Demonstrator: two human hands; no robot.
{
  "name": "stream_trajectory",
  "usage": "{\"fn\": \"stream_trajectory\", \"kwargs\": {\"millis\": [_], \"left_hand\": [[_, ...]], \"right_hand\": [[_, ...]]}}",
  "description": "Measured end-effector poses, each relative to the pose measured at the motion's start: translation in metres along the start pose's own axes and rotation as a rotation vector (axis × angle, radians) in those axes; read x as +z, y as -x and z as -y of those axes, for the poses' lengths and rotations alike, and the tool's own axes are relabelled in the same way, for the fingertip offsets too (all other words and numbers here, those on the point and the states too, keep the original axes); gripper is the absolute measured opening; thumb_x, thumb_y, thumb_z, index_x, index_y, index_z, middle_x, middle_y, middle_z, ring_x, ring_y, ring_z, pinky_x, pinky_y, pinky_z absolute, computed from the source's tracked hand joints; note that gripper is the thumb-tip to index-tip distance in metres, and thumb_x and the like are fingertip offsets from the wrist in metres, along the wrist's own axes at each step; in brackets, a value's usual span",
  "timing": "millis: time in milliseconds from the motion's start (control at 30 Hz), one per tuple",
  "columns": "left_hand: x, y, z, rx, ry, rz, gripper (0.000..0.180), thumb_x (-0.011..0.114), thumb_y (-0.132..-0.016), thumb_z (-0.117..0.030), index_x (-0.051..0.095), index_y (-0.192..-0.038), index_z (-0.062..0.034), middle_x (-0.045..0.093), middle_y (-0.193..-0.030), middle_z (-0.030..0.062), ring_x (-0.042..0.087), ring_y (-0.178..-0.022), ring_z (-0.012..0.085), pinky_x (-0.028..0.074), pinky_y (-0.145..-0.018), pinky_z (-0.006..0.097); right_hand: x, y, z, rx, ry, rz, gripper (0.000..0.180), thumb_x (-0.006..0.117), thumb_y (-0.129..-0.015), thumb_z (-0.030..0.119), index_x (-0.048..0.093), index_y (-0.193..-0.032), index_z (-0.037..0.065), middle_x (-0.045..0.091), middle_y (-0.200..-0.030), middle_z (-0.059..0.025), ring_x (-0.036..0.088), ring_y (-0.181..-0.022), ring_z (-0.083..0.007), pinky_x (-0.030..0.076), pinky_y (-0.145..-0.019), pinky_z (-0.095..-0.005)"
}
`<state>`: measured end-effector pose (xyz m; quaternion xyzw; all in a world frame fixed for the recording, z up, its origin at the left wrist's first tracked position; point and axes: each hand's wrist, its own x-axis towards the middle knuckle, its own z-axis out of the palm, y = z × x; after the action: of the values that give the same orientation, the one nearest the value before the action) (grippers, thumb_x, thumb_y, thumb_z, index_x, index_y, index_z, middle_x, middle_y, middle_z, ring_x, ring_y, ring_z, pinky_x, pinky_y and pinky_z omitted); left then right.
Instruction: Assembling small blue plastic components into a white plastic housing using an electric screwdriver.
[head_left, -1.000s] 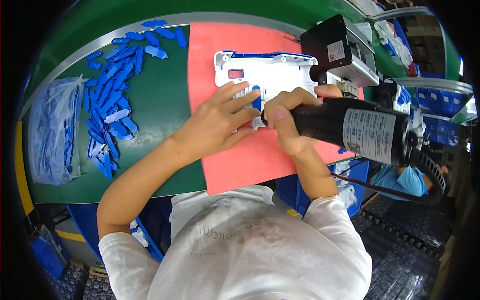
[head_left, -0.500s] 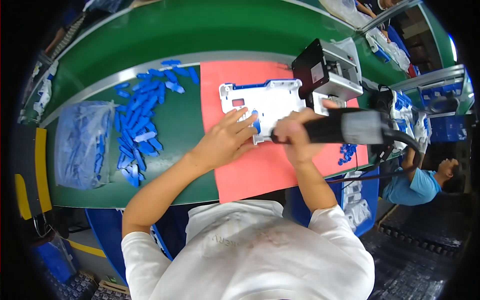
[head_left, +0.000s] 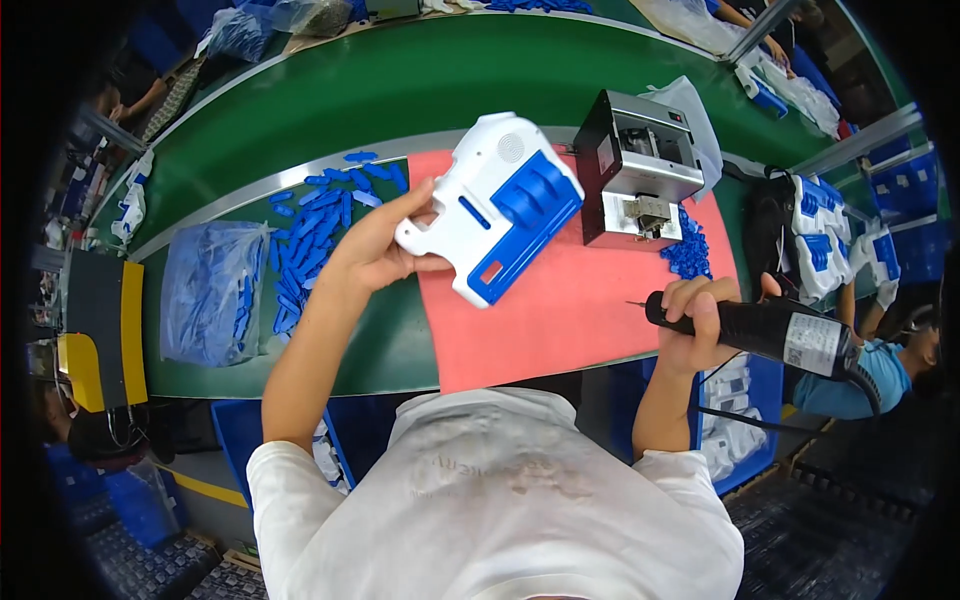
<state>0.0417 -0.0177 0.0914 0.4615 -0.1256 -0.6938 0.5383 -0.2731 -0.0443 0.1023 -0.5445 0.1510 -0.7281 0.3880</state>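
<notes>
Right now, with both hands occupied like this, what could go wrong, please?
The left hand grips the white-and-blue housing only near one end, so it might tilt or slip.

The black power screwdriver in the right hand has its thin bit exposed and pointing left; it could scratch the housing if brought too close.

The small blue parts lie loose beside the machine, so a bump might scatter them.
</notes>
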Motion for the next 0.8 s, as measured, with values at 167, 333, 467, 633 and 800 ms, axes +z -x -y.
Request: {"fn": "stream_trajectory", "kwargs": {"millis": [167,333,467,633,800], "left_hand": [[-0.038,-0.011,0.026,-0.043,0.27,0.102,0.04,0.06,-0.094,-0.037,0.059,-0.116,-0.003,0.063,-0.115,0.0135,0.063,-0.108,0.0339,0.055,-0.086,0.056],[-0.028,-0.013,0.022,0.031,0.432,0.136,0.045,0.059,-0.095,-0.038,0.055,-0.118,0.0001,0.061,-0.119,0.0161,0.06,-0.112,0.0342,0.05,-0.093,0.057],[-0.025,-0.02,-0.016,0.455,-0.366,-0.075,0.032,0.062,-0.094,-0.029,0.067,-0.101,0.0019,0.069,-0.091,0.0105,0.066,-0.083,0.0177,0.053,-0.072,0.032],[-0.008,-0.077,-0.047,1.029,-1.563,-0.23,0.035,0.076,-0.079,-0.029,0.068,-0.096,-0.0003,0.07,-0.084,0.0147,0.069,-0.078,0.0268,0.052,-0.069,0.035],[-0.059,-0.16,-0.062,1.407,-1.788,-0.261,0.032,0.073,-0.08,-0.03,0.067,-0.1,-0.0063,0.068,-0.105,0.0121,0.065,-0.098,0.0283,0.054,-0.082,0.038]], "right_hand": [[-0.004,0.0,-0.006,0.032,0.11,-0.014,0.069,0.056,-0.082,-0.005,0.019,-0.139,0.008,0.049,-0.065,-0.0079,0.047,-0.046,-0.016,0.044,-0.047,-0.0334],[-0.013,-0.003,-0.014,0.018,0.118,-0.027,0.068,0.056,-0.083,-0.007,0.02,-0.138,0.006,0.049,-0.065,-0.0074,0.047,-0.046,-0.0155,0.044,-0.046,-0.0326],[-0.012,-0.007,-0.022,0.034,0.15,-0.023,0.067,0.057,-0.083,-0.007,0.021,-0.138,0.005,0.05,-0.065,-0.0075,0.047,-0.046,-0.0156,0.044,-0.046,-0.0323],[-0.02,-0.001,-0.037,0.108,0.4,-0.007,0.062,0.068,-0.079,-0.001,0.031,-0.13,-0.004,0.057,-0.066,-0.0057,0.054,-0.055,-0.0126,0.048,-0.056,-0.027],[-0.017,0.006,-0.04,0.189,0.324,0.087,0.073,0.068,-0.076,-0.01,0.03,-0.137,0.003,0.061,-0.088,-0.0034,0.055,-0.065,-0.0089,0.049,-0.062,-0.0248]]}}
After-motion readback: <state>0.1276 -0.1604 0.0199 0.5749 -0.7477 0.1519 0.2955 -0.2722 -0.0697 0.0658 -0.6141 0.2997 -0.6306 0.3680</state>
